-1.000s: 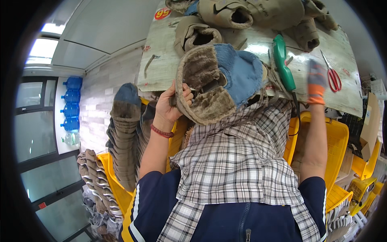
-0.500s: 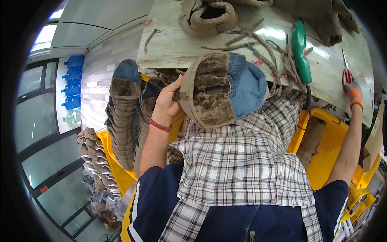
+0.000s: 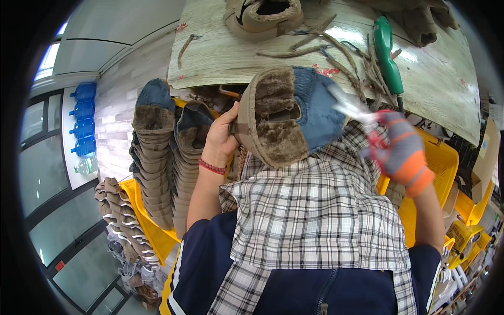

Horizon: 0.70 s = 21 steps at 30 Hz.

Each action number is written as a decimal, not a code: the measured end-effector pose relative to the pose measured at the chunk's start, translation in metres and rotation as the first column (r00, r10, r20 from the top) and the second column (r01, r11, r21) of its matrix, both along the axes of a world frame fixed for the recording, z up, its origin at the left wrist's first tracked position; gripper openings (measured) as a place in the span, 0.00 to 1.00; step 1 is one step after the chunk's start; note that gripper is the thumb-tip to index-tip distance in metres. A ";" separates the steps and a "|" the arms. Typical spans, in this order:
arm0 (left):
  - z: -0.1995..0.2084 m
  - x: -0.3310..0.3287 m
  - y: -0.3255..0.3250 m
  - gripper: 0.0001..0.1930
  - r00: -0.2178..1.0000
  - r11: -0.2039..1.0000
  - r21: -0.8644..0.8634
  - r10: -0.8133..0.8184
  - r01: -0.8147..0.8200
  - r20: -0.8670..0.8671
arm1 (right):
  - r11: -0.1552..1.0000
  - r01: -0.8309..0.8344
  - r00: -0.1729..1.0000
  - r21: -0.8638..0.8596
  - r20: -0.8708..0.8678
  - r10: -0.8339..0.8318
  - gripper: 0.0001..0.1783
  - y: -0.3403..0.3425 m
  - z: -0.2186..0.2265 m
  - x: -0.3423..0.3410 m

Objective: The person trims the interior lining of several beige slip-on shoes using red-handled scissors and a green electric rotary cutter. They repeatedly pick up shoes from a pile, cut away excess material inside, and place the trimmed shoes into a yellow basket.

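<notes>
My bare left hand [image 3: 222,131], with a red beaded bracelet at the wrist, grips the tan outer edge of what looks like a shoe upper [image 3: 278,142]. Brown fur lines its left part, around a narrow slot, and fuzzy blue fabric covers its right part. My right hand [image 3: 401,149], in a grey and orange glove, is closed around red-handled scissors [image 3: 374,144]. Their blades, smeared by motion, point left at the upper's blue edge; whether they touch it I cannot tell. The upper is over my lap, at the table's near edge.
On the pale table [image 3: 210,63] lie brown trimmed strips [image 3: 336,44], a green corded tool [image 3: 387,55] and more fur-lined pieces [image 3: 265,18]. Stacked uppers [image 3: 153,163] stand at left by a yellow crate [image 3: 149,220]. Another yellow crate [image 3: 438,163] sits at right.
My right hand has picked the scissors up off the table's right side and brought them left to the upper. My left hand keeps its grip, nearly still.
</notes>
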<state>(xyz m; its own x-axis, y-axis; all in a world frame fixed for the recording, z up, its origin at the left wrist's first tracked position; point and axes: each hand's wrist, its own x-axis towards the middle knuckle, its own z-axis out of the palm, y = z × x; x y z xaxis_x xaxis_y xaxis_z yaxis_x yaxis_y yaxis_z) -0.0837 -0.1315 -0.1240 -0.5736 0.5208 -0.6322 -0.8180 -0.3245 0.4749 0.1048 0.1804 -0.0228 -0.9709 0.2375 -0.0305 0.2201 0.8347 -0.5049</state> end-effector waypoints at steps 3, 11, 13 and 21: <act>0.010 0.000 0.004 0.16 1.000 1.000 -0.018 0.004 -0.004 -0.015 | 0.937 -0.323 0.929 0.136 0.232 0.287 0.36 -0.038 -0.007 -0.042; -0.003 0.003 -0.008 0.16 0.998 1.000 0.014 -0.002 0.003 -0.069 | 0.862 -0.466 0.791 0.200 0.531 0.304 0.30 -0.071 -0.001 -0.090; -0.005 0.003 -0.009 0.16 0.998 1.000 0.030 -0.006 0.007 -0.059 | 0.858 -0.481 0.783 0.179 0.528 0.328 0.26 -0.075 -0.001 -0.094; -0.004 0.003 -0.007 0.15 0.999 1.000 -0.008 0.001 -0.001 -0.044 | 0.850 -0.497 0.767 0.174 0.547 0.336 0.24 -0.077 -0.007 -0.099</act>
<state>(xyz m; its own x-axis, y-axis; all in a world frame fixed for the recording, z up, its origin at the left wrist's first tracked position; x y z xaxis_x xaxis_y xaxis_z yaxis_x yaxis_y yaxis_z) -0.0810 -0.1386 -0.1283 -0.6014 0.5155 -0.6104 -0.7961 -0.3217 0.5127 0.0055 0.1030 -0.0297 -0.8502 -0.1120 -0.5144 -0.0409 0.9882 -0.1476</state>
